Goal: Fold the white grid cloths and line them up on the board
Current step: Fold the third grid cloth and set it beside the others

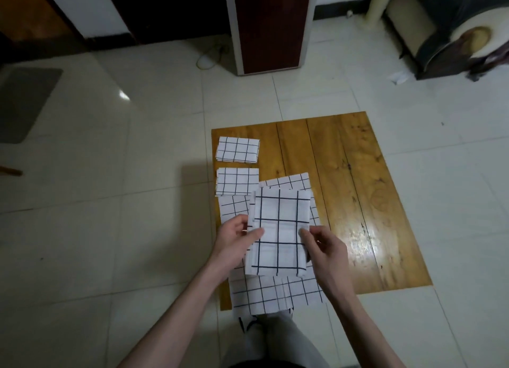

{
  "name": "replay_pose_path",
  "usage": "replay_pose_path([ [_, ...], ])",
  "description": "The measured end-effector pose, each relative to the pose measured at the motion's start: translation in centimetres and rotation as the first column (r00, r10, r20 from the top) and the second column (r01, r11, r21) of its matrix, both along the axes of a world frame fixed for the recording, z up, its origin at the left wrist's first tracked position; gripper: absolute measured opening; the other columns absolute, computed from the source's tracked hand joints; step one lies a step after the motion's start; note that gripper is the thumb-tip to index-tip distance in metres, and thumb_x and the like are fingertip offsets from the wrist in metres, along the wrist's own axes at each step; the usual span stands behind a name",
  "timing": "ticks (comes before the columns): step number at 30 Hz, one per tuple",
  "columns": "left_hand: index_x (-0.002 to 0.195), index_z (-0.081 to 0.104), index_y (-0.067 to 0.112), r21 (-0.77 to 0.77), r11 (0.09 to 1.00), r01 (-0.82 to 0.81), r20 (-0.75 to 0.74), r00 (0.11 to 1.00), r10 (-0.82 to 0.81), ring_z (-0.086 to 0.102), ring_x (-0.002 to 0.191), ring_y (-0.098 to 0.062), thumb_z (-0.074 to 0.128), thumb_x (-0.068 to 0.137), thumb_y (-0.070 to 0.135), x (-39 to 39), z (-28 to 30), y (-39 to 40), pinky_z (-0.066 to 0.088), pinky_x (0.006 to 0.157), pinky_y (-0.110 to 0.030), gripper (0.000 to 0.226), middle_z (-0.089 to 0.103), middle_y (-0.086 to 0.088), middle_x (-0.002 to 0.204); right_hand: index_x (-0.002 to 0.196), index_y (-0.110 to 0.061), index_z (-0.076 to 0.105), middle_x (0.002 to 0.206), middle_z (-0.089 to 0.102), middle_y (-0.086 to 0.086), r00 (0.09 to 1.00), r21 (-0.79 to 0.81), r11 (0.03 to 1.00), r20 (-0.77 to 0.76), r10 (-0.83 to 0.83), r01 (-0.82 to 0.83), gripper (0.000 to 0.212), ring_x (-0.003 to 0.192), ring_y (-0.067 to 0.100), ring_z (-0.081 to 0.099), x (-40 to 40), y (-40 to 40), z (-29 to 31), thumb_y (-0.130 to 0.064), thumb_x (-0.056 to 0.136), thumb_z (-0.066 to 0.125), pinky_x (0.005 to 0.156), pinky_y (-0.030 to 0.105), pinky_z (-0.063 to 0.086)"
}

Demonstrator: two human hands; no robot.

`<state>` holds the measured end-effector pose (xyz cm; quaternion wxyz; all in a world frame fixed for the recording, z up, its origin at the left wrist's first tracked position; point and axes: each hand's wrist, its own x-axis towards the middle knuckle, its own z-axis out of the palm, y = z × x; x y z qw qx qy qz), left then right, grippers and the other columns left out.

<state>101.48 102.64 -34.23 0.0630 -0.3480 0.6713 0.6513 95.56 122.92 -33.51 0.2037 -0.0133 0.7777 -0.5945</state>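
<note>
Wooden board [355, 197] lies flat on the pale floor tiles [137, 230] and carries all the work, and its right half is bare wood, which I judge is kept free for the cloths not yet placed. On its near left part lies the pile of unfolded grid cloths [275, 296], spread loosely, with one edge hanging over the near edge of the board; it seems to be the supply from which each piece is taken. Above this pile both hands hold the half-folded grid cloth [278, 230], already narrowed to a long strip, and it is held a little above the pile, probably so that the next fold can be made without disturbing the cloths below. The left hand [237, 238] pinches the left edge of the strip near its middle, and the right hand [325, 246] pinches the right edge at about the same height, so I think the strip will be bent across this line. Along the left edge of the board two finished pieces lie in a column: the nearer folded cloth [237, 181], just beside the pile, and the far folded cloth [238, 149] near the far left corner, apart from each other by a small gap. A third one would logically come next in this line.
</note>
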Motion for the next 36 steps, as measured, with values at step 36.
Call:
replay_pose_path([
  [36,0.11,0.067,0.016,-0.09,0.795,0.6,0.088,0.8,-0.594,0.066,0.11,-0.016,0.072,0.093,0.003,-7.0,-6.9,-13.7,0.057,0.098,-0.03,0.023,0.071,-0.005,0.114,0.086,-0.015,0.067,0.073,0.063,0.003,0.782,0.051,0.793,0.133,-0.608,0.608,0.025,0.066,0.01,0.059,8.9,-17.1,-7.9,-0.036,0.099,0.069,0.066,0.033,0.06],
])
